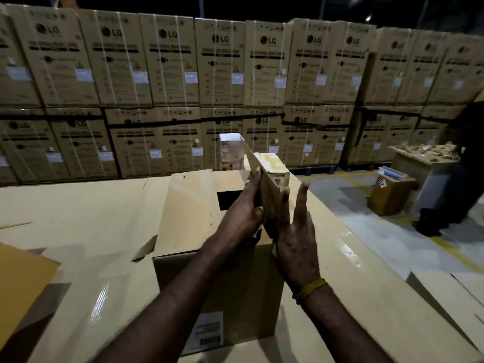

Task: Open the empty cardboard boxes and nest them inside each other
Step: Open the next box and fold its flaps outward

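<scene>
A left hand (245, 213) grips a raised brown flap (264, 187) while the right hand (296, 231) presses flat, fingers straight, against its other face. The flap rises from a matte corrugated carton (209, 279) standing on glossy taped cardboard sheets (78, 231)

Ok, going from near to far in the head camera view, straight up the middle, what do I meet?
Label on the big box's front → big box → hands, left hand and right hand, on the raised flap → small white carton → stacked washing machine boxes.
</scene>
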The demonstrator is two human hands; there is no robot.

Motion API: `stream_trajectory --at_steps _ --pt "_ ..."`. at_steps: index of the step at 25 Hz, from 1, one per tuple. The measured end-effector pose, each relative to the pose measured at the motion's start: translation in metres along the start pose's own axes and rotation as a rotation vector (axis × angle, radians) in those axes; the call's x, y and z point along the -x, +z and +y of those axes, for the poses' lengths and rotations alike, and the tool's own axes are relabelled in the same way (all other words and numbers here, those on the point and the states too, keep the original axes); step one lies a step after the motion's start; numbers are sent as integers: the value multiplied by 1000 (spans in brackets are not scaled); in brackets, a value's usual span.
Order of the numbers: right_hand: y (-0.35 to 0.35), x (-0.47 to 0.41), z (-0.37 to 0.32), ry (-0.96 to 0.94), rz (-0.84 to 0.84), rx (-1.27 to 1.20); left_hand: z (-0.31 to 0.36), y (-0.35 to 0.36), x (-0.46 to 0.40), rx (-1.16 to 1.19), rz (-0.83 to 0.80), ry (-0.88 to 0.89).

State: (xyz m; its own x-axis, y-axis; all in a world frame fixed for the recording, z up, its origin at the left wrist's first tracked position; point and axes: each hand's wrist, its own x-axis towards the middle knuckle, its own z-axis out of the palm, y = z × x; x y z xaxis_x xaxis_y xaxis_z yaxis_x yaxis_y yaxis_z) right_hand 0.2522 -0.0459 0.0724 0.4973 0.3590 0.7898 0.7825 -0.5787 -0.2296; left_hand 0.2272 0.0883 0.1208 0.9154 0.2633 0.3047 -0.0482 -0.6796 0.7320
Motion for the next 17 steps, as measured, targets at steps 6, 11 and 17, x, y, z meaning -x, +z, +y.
stream_trajectory --at_steps 6,11,17 --pt "-6 5 17 141 3 146 11 27 -7 -103 -106 -3" --pt "-6 11 27 300 -45 201 9 34 -10 -215 -185 -16" --pt "8 19 25 378 -149 331 7 35 -5 -459 -212 10"
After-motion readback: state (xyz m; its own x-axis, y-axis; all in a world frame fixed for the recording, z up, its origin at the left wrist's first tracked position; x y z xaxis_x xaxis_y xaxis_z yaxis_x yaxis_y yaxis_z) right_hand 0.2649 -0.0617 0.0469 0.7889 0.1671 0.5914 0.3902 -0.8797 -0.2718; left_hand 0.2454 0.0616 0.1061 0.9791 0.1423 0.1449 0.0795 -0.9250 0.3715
